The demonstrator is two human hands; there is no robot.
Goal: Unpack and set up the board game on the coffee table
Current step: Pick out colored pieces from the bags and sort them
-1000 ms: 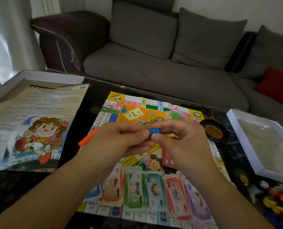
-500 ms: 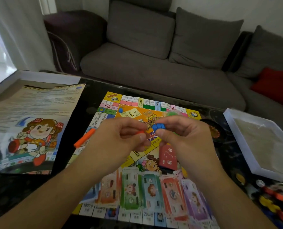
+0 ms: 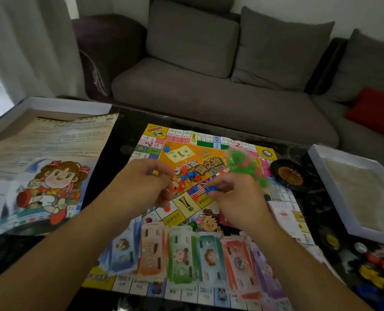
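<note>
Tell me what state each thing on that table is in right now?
Game board: unfolded flat.
Play money: fanned in stacks on the board's near edge.
Small pieces: spilling between the hands, blurred.
Left hand: fingers curled, pinching pieces.
Right hand: fingers pinching blue pieces.
Box tray: open, right.
Rules sheet: spread out, left.

Sofa: a long grey fabric couch [image 3: 220,102] faces me, with square grey back cushions [image 3: 191,37]
Cushion: a red pillow [image 3: 375,111] at my right
Curtain: pale drapes [image 3: 29,43] at my left, daylight beside them
Wall: plain white [image 3: 309,10]
</note>
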